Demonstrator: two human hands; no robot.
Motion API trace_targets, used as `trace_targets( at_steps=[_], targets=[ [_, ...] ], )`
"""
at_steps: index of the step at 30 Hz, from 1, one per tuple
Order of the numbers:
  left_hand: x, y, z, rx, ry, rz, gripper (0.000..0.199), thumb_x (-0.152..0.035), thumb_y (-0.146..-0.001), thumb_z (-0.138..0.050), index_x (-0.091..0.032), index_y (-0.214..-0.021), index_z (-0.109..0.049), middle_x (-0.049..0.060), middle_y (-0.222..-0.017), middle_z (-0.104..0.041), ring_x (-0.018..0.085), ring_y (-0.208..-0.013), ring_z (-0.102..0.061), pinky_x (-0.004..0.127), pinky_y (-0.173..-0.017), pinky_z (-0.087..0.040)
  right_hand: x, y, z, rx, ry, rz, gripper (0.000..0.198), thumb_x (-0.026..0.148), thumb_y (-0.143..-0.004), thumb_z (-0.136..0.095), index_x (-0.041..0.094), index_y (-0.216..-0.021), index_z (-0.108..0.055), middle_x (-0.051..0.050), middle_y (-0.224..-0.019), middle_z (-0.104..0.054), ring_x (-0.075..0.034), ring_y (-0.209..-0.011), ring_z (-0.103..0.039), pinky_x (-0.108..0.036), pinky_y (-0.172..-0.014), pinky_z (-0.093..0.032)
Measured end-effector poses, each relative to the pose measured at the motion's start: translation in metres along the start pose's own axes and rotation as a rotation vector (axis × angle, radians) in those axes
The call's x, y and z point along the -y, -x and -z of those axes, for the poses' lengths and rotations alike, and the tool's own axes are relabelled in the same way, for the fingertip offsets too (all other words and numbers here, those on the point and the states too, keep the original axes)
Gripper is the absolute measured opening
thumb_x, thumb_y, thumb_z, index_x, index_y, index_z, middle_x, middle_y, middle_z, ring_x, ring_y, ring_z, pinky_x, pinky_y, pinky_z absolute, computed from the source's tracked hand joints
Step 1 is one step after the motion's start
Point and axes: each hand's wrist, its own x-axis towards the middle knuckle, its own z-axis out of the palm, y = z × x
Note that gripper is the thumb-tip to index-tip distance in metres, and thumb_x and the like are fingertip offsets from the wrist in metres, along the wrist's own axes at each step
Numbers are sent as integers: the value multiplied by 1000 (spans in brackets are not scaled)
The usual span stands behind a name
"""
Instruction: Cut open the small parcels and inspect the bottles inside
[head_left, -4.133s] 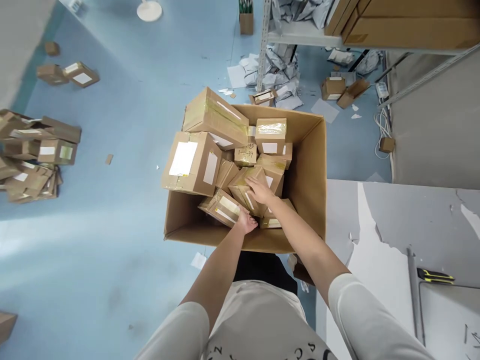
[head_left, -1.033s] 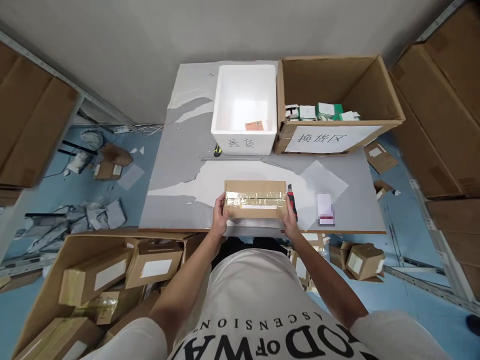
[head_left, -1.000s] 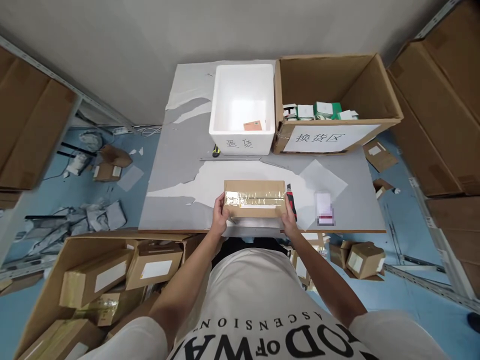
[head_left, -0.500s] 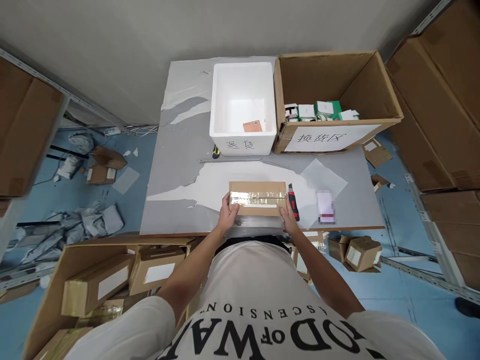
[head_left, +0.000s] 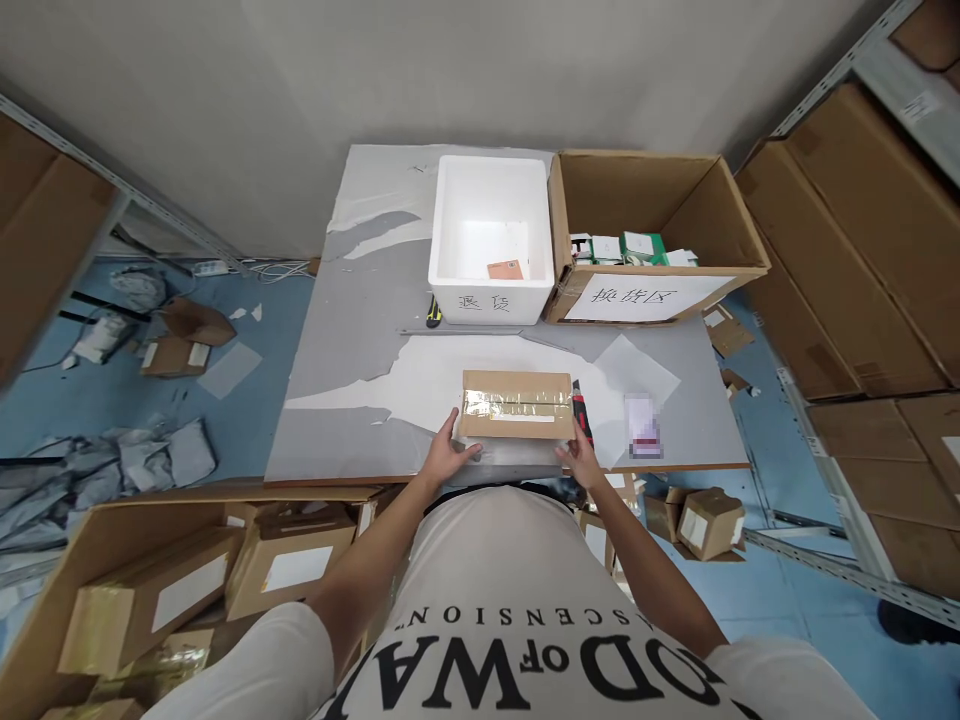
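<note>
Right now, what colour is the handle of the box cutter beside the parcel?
The box cutter's handle is red and black, seen in the head view.

Around one central parcel (head_left: 517,405): two hands (head_left: 442,456) (head_left: 582,464) at eight and four o'clock, two knives (head_left: 433,314) (head_left: 580,415) at ten and three, one foam bin (head_left: 491,306) at twelve.

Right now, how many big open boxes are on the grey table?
2: a white foam box behind the taped brown cardboard parcel, and a wide brown cardboard box to the foam box's right. None seem hidden.
</note>
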Motion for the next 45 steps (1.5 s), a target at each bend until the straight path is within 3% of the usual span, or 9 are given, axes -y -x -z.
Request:
trace_targets(
  at_steps=[5, 9, 15, 21, 27, 36, 41, 45],
  targets=[
    [9, -1, -3, 49, -16, -12, 71, -47, -77, -64, -16, -137, -46, 12, -142, -49, 30, -135, -41, 48, -115, -27, -3, -6, -5, -18, 107, -1, 68, 44, -79, -58, 23, -141, -41, -11, -127, -61, -26, -119, -55, -49, -107, -36],
    [-2, -4, -10, 29, 23, -21, 67, -52, -79, -59, -15, -134, -49, 12, -139, -52, 29, -129, -48, 46, -111, -35, 7, -15, -8, -88, 90, 7, 56, 45, -81, -51, 18, -129, -51, -14, -116, -65, -27, -109, -60, -46, -99, -44],
    [-34, 3, -3, 3, -79, -62, 60, -50, -84, -53, -14, -132, -53, 12, -132, -58, 27, -120, -56, 43, -103, -43, 37, -18, 7, -80, 245, 78, 40, 49, -86, -45, 19, -105, -62, -11, -104, -66, -25, -100, -59, -44, -93, -45],
    [-59, 3, -3, -125, -187, -13, 53, -47, -86, -50, -16, -130, -56, 9, -124, -64, 23, -106, -63, 33, -84, -53, 63, -21, 9, -137, 377, 53, 54, 59, -88, -35, 17, -101, -65, -12, -98, -64, -25, -94, -59, -39, -87, -46],
    [-49, -18, -13, -157, -265, 137, 45, -43, -85, -51, -18, -121, -64, 7, -107, -71, 22, -90, -66, 36, -85, -52, 55, -45, 5, -132, 433, -86, 61, 63, -88, -31, 17, -99, -69, -14, -99, -68, -27, -94, -61, -39, -85, -45],
    [-28, -20, -12, -128, -24, 138, 57, -46, -76, -62, -14, -123, -61, 12, -121, -65, 25, -105, -62, 38, -92, -50, 46, -53, 8, -67, 233, -207, 58, 66, -82, -43, 20, -103, -70, -10, -105, -70, -26, -95, -64, -40, -87, -48],
    [-26, -15, -17, -147, 41, 133, 61, -50, -79, -60, -13, -128, -57, 13, -127, -62, 26, -114, -59, 40, -97, -48, 42, -50, 2, -146, 249, -167, 65, 70, -80, -41, 17, -103, -69, -13, -109, -69, -29, -103, -61, -44, -94, -45],
    [-14, -6, -16, -181, 70, 152, 53, -46, -85, -50, -15, -127, -57, 11, -132, -59, 25, -122, -54, 43, -104, -43, 24, -36, 5, -174, 25, -148, 67, 66, -85, -35, 16, -122, -60, -13, -120, -65, -27, -111, -60, -44, -96, -46]
  ],
)
